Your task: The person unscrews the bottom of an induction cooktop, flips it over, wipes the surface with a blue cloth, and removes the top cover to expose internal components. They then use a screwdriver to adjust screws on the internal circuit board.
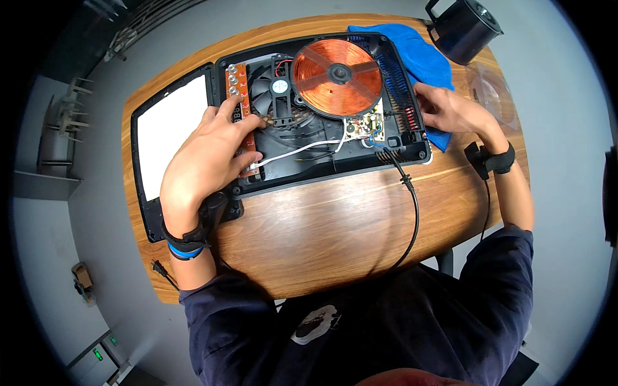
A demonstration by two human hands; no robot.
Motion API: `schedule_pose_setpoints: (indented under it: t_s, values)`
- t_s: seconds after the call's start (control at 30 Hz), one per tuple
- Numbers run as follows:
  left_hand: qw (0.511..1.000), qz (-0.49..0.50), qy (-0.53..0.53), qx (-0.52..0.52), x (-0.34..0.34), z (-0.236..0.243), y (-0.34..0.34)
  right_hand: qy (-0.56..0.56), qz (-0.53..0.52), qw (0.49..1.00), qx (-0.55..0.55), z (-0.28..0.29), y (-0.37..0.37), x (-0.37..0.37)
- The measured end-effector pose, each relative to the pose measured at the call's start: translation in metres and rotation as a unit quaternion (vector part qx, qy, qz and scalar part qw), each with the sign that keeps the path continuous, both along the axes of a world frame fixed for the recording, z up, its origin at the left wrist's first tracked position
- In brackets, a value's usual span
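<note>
An opened induction cooker housing lies on the table, its insides showing. My left hand rests over the orange control board along the housing's left side. Its fingers are spread, with fingertips on the board, and they cover part of it. My right hand is at the housing's right side wall, fingers bent and apart, fingertips against or close to the wall. Inside the housing are a round copper coil, a black fan and a small circuit board. A white cable runs between the boards.
Left of the housing lies a black-framed panel with a white face. A blue cloth is tucked beside the housing's far right corner. Beyond stand a black kettle and a clear plastic container. A black power cord crosses the table's front.
</note>
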State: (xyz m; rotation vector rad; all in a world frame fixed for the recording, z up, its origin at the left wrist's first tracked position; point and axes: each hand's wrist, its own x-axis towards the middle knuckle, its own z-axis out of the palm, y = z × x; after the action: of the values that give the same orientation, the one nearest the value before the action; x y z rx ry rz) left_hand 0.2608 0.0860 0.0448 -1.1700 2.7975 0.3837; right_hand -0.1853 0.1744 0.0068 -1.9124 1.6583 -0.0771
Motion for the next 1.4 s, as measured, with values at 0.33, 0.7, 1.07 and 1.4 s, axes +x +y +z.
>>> schedule_pose_setpoints:
  t_s: [0.33, 0.7, 1.07, 1.4]
  values:
    - [0.998, -0.028, 0.048, -0.007, 0.017, -0.008, -0.001, 0.100, 0.014, 0.987, 0.127, 0.024, 0.000, 0.012]
    - [0.998, -0.041, 0.025, -0.028, 0.042, -0.019, -0.003, 0.029, -0.090, 0.995, 0.005, 0.011, 0.010, -0.022]
    - [0.998, -0.043, 0.029, -0.028, 0.044, -0.022, -0.004, 0.043, 0.065, 0.974, -0.214, 0.101, -0.102, 0.105]
    - [0.995, -0.038, 0.085, 0.024, 0.045, -0.017, -0.006, 0.214, 0.300, 0.865, -0.341, 0.108, -0.189, 0.215]
